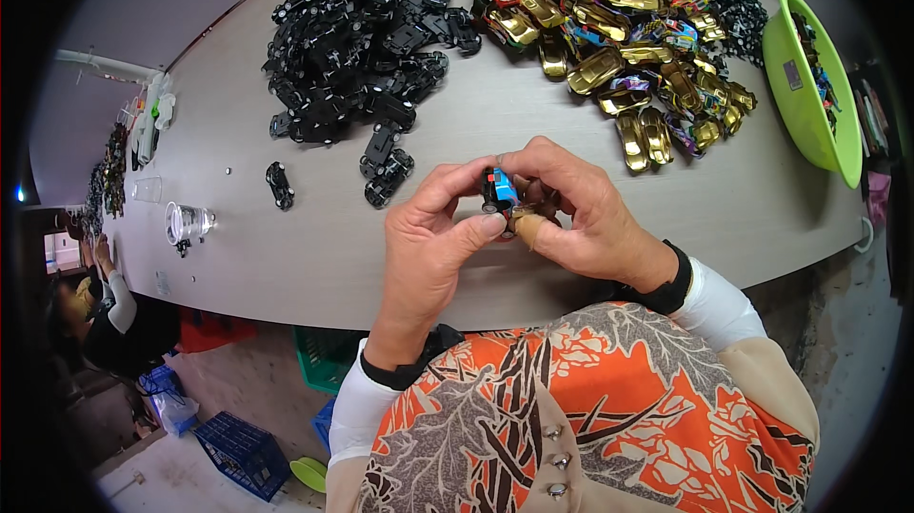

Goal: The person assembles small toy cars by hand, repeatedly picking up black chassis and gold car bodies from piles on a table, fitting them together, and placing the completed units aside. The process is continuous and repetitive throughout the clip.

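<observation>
Between both hands, a small toy car (501, 191) with blue, black and red parts is held just above the table's near side. My left hand (430, 227) pinches one end with thumb and fingertips. From the other side, my right hand (576, 213) closes its thumb and fingers on it; a tan wrap covers that thumb's tip. The fingers hide much of the car. Beyond my left hand lie loose black car chassis (386, 166), and a single chassis (279, 186) rests farther left.
A big heap of black chassis (352, 37) and a pile of gold and coloured car bodies (619, 37) cover the far table (238, 256). At right stands a lime-green basin (798, 85). A clear cup (190, 223) is at left; a person (109, 313) sits beyond it.
</observation>
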`<state>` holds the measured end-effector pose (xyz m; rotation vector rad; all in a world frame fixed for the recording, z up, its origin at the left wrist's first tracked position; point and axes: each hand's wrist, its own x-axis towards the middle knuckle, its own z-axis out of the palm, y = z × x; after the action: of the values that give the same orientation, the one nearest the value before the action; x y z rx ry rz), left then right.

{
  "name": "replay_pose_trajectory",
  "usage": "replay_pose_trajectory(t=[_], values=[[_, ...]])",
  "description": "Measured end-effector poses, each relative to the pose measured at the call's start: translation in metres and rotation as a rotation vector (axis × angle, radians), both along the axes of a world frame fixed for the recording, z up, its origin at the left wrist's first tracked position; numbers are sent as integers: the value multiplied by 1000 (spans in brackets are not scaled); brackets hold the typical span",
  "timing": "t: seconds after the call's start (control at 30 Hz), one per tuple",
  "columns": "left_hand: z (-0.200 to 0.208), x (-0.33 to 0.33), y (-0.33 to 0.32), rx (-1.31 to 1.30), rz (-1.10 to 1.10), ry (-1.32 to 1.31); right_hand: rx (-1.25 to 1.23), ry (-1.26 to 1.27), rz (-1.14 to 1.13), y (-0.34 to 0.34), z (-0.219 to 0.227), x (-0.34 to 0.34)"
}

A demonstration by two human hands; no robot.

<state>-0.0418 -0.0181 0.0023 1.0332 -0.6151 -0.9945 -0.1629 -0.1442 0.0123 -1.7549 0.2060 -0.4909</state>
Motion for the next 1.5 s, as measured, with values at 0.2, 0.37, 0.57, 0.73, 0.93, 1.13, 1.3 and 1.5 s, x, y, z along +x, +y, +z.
replay_pose_trajectory(t=[0.2, 0.37, 0.57, 0.73, 0.93, 1.13, 1.3, 1.5], values=[[0, 0, 1, -25, -27, -113, -63, 33, 36, -3, 2, -2], [1, -2, 0, 29, -48, -221, -80, -71, 42, -5, -1, -1], [-1, -12, 7, 140, -102, -449, 29, -52, -28, -4, -2, -2], [3, -8, 13, 183, -176, -603, 48, -34, 25, -9, -4, -6], [-2, -4, 20, 203, -214, -276, -65, -127, 22, -9, -5, -5], [5, -16, 15, 75, -53, -59, 273, -89, 129, -12, -8, -6], [-1, -16, 17, 19, -59, -94, 308, -29, 205, -11, -4, -7], [-6, -18, 18, -3, -62, -97, 296, -31, 242, -12, -7, -8]])
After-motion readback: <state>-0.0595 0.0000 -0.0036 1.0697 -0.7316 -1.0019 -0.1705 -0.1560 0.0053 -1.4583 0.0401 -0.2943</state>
